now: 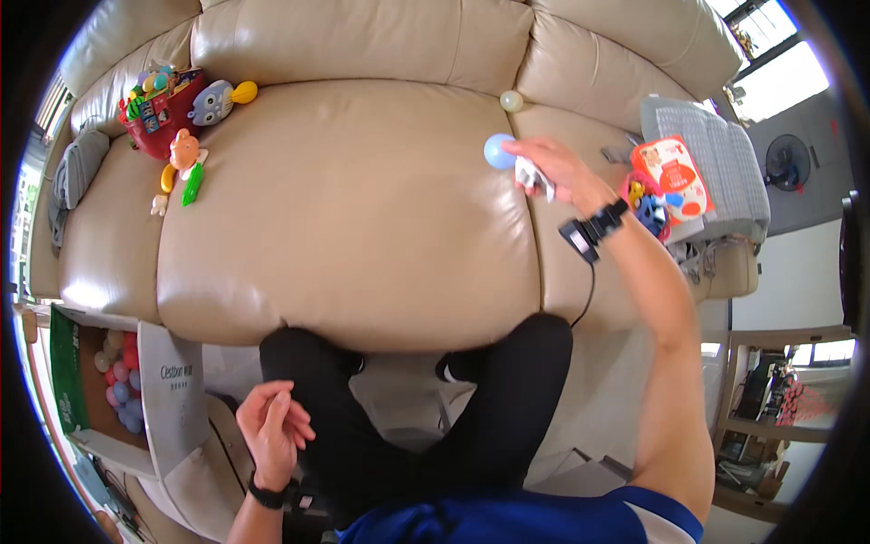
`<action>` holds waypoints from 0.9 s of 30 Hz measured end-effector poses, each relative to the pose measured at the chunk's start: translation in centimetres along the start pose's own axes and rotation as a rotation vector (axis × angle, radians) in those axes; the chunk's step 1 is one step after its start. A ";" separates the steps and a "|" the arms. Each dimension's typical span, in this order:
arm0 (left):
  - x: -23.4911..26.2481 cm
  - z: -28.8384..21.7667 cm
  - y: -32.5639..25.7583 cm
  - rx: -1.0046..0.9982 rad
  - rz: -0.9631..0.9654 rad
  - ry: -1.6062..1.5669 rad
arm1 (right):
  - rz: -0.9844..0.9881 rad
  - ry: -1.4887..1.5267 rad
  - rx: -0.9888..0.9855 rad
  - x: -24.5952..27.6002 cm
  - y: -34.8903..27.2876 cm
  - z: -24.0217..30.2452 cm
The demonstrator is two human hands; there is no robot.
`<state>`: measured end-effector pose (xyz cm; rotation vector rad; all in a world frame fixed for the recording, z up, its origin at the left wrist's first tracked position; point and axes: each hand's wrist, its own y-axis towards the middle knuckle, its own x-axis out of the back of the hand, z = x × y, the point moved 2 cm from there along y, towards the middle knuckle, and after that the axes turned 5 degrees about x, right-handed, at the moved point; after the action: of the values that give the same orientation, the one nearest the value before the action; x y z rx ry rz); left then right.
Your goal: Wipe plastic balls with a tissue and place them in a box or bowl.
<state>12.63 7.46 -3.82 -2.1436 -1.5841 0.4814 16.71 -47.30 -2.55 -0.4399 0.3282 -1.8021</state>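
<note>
My right hand (557, 168) reaches over the beige leather sofa (353, 208), closed on a crumpled white tissue (535, 179). Its fingertips touch a light blue ball (498, 151), partly covered by the fingers. Just beyond, a pale cream ball (511, 101) lies in the seam near the backrest. Over my left thigh, my left hand (274, 431) is raised with loosely bent fingers apart and nothing in it. Beside it, a cardboard box (177, 390) lies on its side with several red, blue and cream balls (125, 390) inside.
At the sofa's left are a red toy-filled container (168, 118), a grey-blue animal toy (213, 104), an orange figure (185, 150) and a green toy (192, 184). To the right sit a red-and-white box (675, 177), small toys (648, 207) and a grey blanket (716, 154).
</note>
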 end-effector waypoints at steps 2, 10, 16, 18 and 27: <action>-0.2 -0.4 -0.2 -0.029 0.078 0.098 | 0.047 0.179 -0.065 -3.9 -6.6 -0.5; -7.0 -3.4 -4.3 -0.381 0.771 0.137 | 0.564 0.588 -0.199 -19.1 -26.2 -4.4; -6.0 -2.1 -7.0 -0.476 0.806 0.229 | 0.576 0.735 -0.179 -24.7 -30.4 -6.3; -5.6 -1.1 -7.9 -0.429 0.760 0.125 | 0.543 0.742 -0.187 -25.6 -30.9 -7.0; -5.8 1.0 -9.7 0.061 0.623 -0.417 | -0.042 0.716 0.480 -25.3 -29.9 -5.1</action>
<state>2.63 4.52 0.56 -2.5860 -1.0167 1.2191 -5.29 -14.93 2.93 0.5556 0.3564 -1.9543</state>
